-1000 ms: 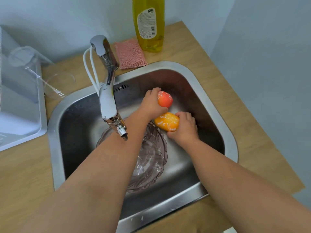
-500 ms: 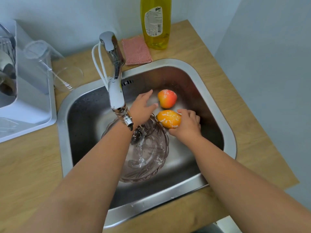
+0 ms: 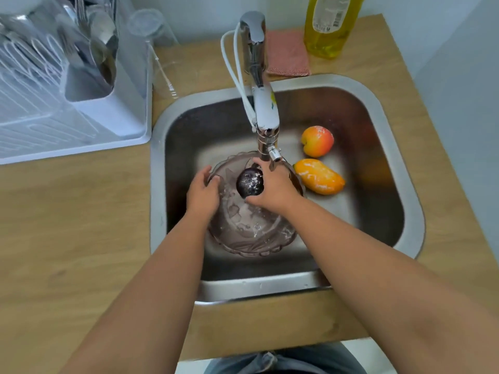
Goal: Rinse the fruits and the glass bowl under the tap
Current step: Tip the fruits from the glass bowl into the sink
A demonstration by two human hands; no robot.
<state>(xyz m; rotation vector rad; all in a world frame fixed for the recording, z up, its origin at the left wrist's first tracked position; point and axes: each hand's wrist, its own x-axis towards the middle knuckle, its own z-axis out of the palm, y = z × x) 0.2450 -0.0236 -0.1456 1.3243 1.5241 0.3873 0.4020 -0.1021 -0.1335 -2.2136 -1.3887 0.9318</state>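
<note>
- Glass bowl (image 3: 251, 233) seated on steel sink (image 3: 405, 147) floor, directly below tap (image 3: 266, 117) spout; placement judged to catch the stream.
- Left hand (image 3: 202, 197) grip clenched on bowl's near-left rim, apparently steadying it.
- Right hand (image 3: 275, 188) grip grasping dark round fruit (image 3: 249, 182), held over bowl under spout for rinsing.
- Red-yellow fruit (image 3: 317, 141) and orange fruit (image 3: 318, 176) lying wet on sink floor right of bowl, apart from both hands; judged rinsed and set aside.
</note>
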